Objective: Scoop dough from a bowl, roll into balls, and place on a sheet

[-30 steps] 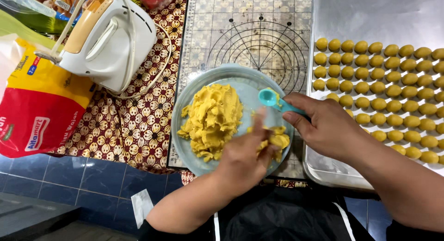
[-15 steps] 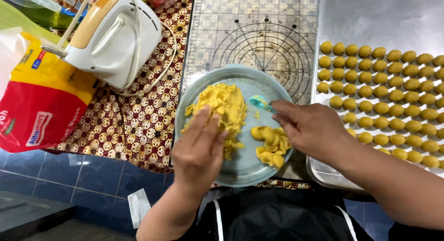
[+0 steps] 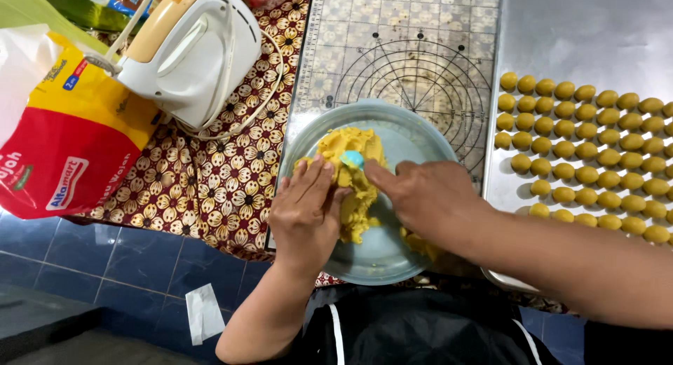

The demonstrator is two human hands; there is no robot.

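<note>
A pale blue bowl [image 3: 413, 130] holds a lump of yellow dough [image 3: 354, 172]. My left hand [image 3: 305, 214] lies flat against the left side of the dough, fingers together. My right hand [image 3: 424, 197] holds a small turquoise spoon [image 3: 352, 159] and presses its head into the top of the dough. A few small dough pieces [image 3: 417, 244] lie in the bowl under my right wrist.
A steel tray [image 3: 561, 43] at the right carries several rows of small yellow dough balls [image 3: 596, 141]. A marked pastry mat [image 3: 392, 50] lies under the bowl. A white hand mixer [image 3: 189, 53] and a red-and-yellow bag [image 3: 70, 148] sit at the left on a patterned cloth [image 3: 210, 190].
My left hand went from the small pieces at the bowl's right to the dough's left side. My right hand brought the spoon leftward onto the dough lump.
</note>
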